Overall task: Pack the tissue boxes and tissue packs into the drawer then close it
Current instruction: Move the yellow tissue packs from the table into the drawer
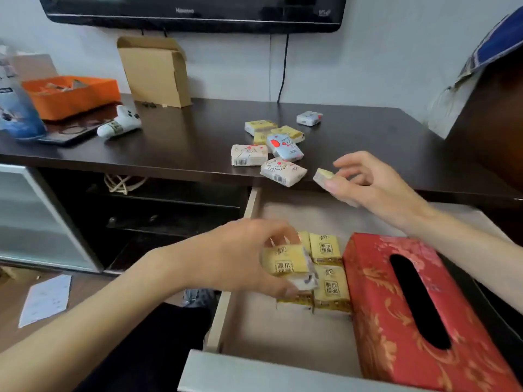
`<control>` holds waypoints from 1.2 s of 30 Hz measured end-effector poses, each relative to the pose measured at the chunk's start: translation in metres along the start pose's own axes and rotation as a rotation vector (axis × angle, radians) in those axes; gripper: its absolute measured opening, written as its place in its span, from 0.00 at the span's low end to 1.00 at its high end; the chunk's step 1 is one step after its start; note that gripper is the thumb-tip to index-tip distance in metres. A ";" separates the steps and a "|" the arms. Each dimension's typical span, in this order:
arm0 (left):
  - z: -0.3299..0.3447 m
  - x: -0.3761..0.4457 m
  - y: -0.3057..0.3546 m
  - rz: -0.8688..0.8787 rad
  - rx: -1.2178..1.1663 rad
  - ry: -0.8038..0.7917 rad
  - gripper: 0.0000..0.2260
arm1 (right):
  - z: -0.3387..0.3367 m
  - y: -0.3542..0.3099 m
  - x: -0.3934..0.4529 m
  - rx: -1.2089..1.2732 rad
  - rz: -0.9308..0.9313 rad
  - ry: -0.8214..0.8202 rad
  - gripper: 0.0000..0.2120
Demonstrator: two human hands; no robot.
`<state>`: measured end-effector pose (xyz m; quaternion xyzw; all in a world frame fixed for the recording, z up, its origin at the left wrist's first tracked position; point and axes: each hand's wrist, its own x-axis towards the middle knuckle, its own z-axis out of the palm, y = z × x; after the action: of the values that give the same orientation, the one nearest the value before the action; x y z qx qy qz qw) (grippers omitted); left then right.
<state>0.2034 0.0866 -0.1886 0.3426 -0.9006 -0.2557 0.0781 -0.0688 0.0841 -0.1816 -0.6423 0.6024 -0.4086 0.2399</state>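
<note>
Red and gold patterned tissue box (418,312) lies flat in the open drawer (223,315) at about 5 o'clock, its dark oval slot facing up. Just left of it, touching its side, yellow tissue packs (329,287) sit in a tight cluster on the pale drawer floor. The left hand (237,256), reaching in from 8 o'clock, has fingers and thumb closed around one yellow pack (285,261), held over that cluster. Above, at about 2 o'clock, the right hand (368,182) pinches a small yellow pack (322,176) between thumb and fingertips, at the front edge of the dark wooden tabletop (184,142). Farther back, near 12 o'clock, loose packs (271,148) in yellow, white and pale blue lie scattered on the tabletop, one small pack (309,118) apart behind them. At 10 o'clock sit a white game controller (120,124), an orange tray (73,94) and an open cardboard box (155,72) against the wall.
</note>
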 end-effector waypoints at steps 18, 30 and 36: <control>0.068 -0.013 -0.011 0.288 0.390 -0.232 0.20 | 0.028 0.001 -0.130 -0.876 -0.193 -0.611 0.37; 0.063 -0.008 -0.008 0.325 0.399 -0.120 0.18 | 0.031 -0.015 -0.096 -0.848 -0.187 -0.578 0.18; 0.026 0.038 -0.019 0.194 0.292 0.018 0.14 | 0.023 -0.002 -0.043 -0.900 -0.082 -0.491 0.22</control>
<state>0.1772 0.0598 -0.2214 0.2639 -0.9564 -0.1103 0.0597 -0.0459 0.1219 -0.2028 -0.7821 0.6188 0.0450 0.0581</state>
